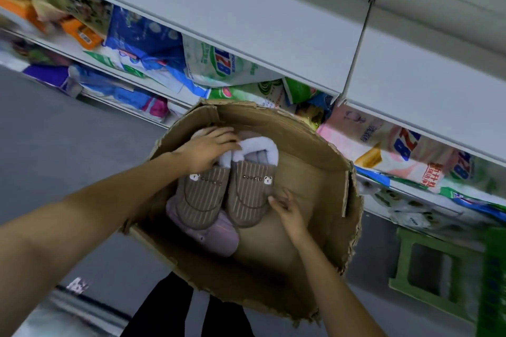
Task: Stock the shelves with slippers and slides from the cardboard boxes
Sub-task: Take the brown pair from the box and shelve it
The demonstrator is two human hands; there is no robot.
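An open cardboard box (323, 145) sits on the floor below me. Inside lies a pair of brown ribbed slippers (246, 194) with white fleece lining and small bear badges, side by side. My left hand (205, 150) grips the fleecy heel end of the pair, fingers curled over the lining. My right hand (287, 208) touches the toe side of the right slipper with spread fingers. A pink slipper (219, 235) lies under the brown pair, and another pinkish one is partly hidden behind my left hand.
White metal shelves (246, 8) run above the box, with packs of detergent bags (219, 65) on the lower tiers. A green plastic stool (438, 268) stands at the right. Grey floor lies to the left of the box.
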